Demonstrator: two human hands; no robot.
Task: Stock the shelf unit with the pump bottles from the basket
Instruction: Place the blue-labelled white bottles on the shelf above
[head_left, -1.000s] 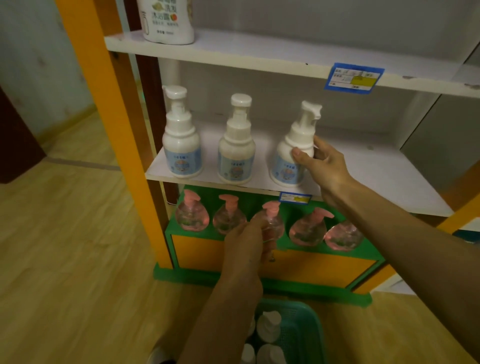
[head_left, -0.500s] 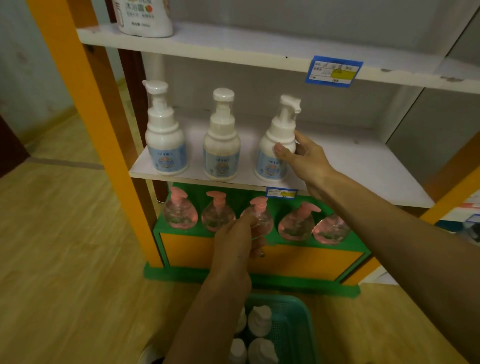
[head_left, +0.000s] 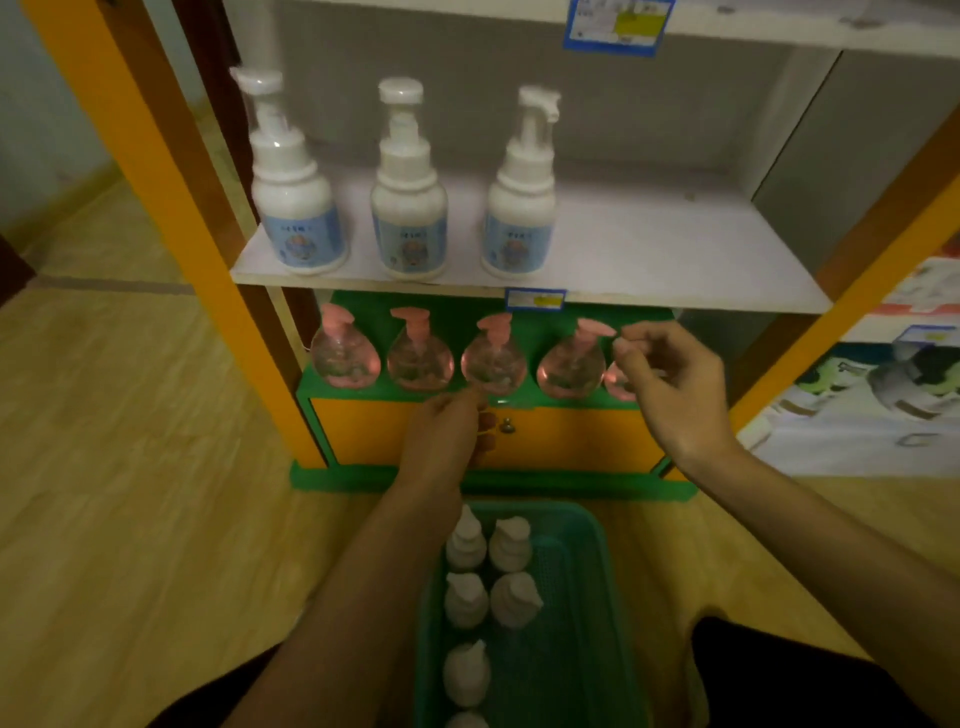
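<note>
Standing upright in the basket (head_left: 587, 597), the white bottles (head_left: 488, 545) lie below and behind both hands, nearest the left hand (head_left: 441, 441), which hovers loosely curled and empty by the pink bottles (head_left: 493, 358). Right hand (head_left: 670, 384) hangs relaxed, holding nothing. Three bottles on the shelf (head_left: 649, 260) leave space rightward; nothing blocks the reach.

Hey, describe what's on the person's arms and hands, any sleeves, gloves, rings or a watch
Both forearms are bare right up to the bottom edge of the picture, with no sleeves in view. The left hand and the right hand wear no gloves, and no watch or wristband shows at either wrist. The picture is too soft to tell about rings.
</note>
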